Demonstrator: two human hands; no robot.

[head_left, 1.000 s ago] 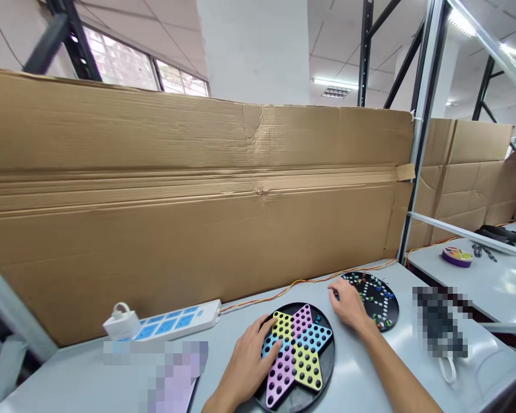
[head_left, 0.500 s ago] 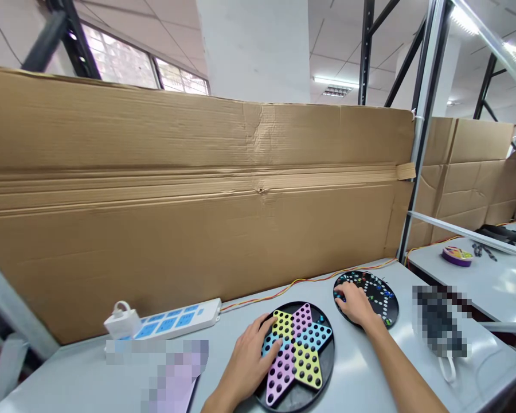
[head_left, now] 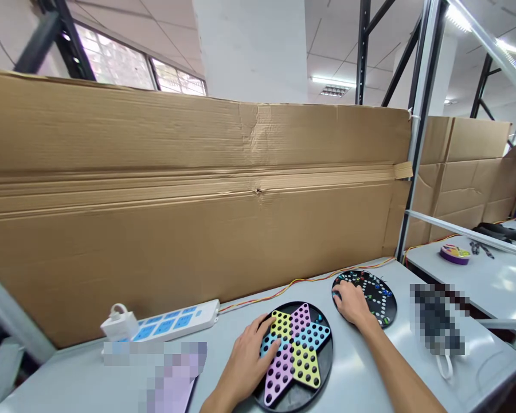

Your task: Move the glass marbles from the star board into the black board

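My left hand (head_left: pixel 253 357) lies over the left side of a Chinese checkers board (head_left: pixel 324 367), its fingers spread. The board is round and black, with a star of yellow, pink and blue points full of holes. A small blue marble (head_left: pixel 319 318) sits in the black rim area near the top right. Farther back and to the right, my right hand (head_left: pixel 353 302) is on a round black tray (head_left: pixel 380 295) with white dots and several small coloured marbles. Its fingers are bent and pressed down at the tray's left side; whatever they touch is hidden.
A white power strip (head_left: pixel 176 321) with a plug (head_left: pixel 119 324) lies at the left back. Nearer are a purple blurred item (head_left: pixel 178 373) and a dark blurred item (head_left: pixel 438 318) at the right. Cardboard (head_left: pixel 198 241) walls off the table's back, with wires (head_left: pixel 292 282) along it.
The view has shifted very slightly. My right hand's fingers have drawn in and pressed lower at the tray's left side. My left hand stays where it was on the board.
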